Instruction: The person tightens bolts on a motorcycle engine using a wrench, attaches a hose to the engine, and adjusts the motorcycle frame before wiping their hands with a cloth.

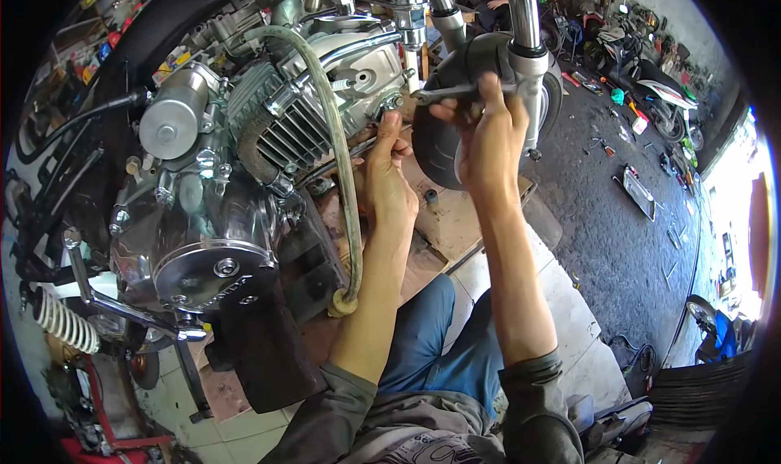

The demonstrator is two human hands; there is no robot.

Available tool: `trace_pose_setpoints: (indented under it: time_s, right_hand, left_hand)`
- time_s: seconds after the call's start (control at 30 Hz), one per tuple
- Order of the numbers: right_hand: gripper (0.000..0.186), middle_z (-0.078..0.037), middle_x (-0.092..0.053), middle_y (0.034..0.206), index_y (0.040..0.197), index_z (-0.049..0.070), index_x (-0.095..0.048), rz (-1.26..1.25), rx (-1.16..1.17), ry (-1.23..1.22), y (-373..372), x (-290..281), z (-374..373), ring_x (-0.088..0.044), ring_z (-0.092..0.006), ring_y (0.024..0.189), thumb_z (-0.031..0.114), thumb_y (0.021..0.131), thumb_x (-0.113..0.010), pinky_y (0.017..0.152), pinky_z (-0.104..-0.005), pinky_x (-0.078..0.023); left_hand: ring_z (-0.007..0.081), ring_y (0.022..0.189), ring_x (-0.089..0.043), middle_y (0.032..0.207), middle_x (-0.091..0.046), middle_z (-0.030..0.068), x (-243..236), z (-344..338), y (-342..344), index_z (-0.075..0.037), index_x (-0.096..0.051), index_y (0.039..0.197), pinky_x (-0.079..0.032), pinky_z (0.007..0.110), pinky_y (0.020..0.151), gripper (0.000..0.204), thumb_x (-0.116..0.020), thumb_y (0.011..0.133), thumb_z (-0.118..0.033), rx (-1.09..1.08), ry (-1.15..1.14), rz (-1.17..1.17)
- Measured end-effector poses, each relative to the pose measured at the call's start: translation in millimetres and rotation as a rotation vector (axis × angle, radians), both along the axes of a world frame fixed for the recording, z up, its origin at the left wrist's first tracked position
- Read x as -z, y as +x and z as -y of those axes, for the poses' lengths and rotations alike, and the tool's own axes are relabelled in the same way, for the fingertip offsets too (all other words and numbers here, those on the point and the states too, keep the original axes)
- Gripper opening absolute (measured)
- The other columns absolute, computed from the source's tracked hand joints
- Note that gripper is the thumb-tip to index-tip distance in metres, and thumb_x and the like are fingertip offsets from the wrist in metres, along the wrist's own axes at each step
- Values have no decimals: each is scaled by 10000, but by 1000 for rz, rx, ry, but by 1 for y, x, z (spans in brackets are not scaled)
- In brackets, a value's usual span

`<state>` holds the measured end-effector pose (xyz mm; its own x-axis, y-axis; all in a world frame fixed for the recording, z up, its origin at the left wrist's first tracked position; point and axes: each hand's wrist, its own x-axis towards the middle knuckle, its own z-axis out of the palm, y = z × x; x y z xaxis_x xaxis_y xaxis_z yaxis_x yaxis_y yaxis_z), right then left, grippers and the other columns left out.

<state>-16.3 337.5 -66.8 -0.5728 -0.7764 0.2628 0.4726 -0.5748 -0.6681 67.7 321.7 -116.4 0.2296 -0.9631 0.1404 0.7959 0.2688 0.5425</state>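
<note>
Silver finned metal engine (297, 135) stands left of the right hand (492, 139), which closes around a slim grey metal wrench (455, 93). The left hand (389, 183) half-curls beside the engine — whether it grips anything, unclear.

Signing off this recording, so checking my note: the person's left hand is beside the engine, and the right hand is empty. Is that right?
Not quite: the right hand is not empty. The head view shows it holding a grey metal wrench. The left hand is beside the engine, as you noted.
</note>
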Motion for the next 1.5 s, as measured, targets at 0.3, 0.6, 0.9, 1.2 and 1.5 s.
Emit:
trace_pose_setpoints:
  time_s: [0.3,0.6,0.9,1.2,1.5]
  right_hand:
    - [261,-203,-616,632,866,-71,-511,-913,404,11,6,-35,-1,-652,-260,551,182,913,-553,504,-346,-486]
    - [241,-114,-560,735,905,-48,-522,-356,-28,122,-2,-14,6,-625,-198,643,185,958,-489,575,-302,-558]
    - [264,-162,-561,771,946,-83,-460,897,-665,198,12,38,19,-631,-244,709,175,969,-414,692,-300,-592]
    - [319,-157,-610,675,901,-80,-476,-414,155,-88,2,-15,-1,-636,-216,547,236,948,-494,511,-315,-532]
    - [293,-118,-590,662,860,-63,-516,-607,136,67,-3,-26,4,-631,-197,569,216,948,-493,524,-306,-535]
  left_hand:
    - [67,546,-538,694,-641,14,3,4,1,-47,-684,783,-424,186,527,82,-752,768,-89,-55,13,45]
    - [58,587,-554,751,-656,11,5,5,1,-44,-681,843,-426,180,532,86,-734,782,-74,-52,-10,29]
    - [41,609,-510,834,-659,6,-1,2,5,-53,-668,888,-407,191,549,113,-724,796,-86,98,137,6]
    - [62,588,-549,756,-661,29,1,1,0,-32,-681,821,-421,181,533,74,-732,786,-73,-40,25,47]
    - [57,587,-551,756,-664,22,4,3,3,-47,-686,817,-421,182,537,54,-727,791,-72,-21,38,66]
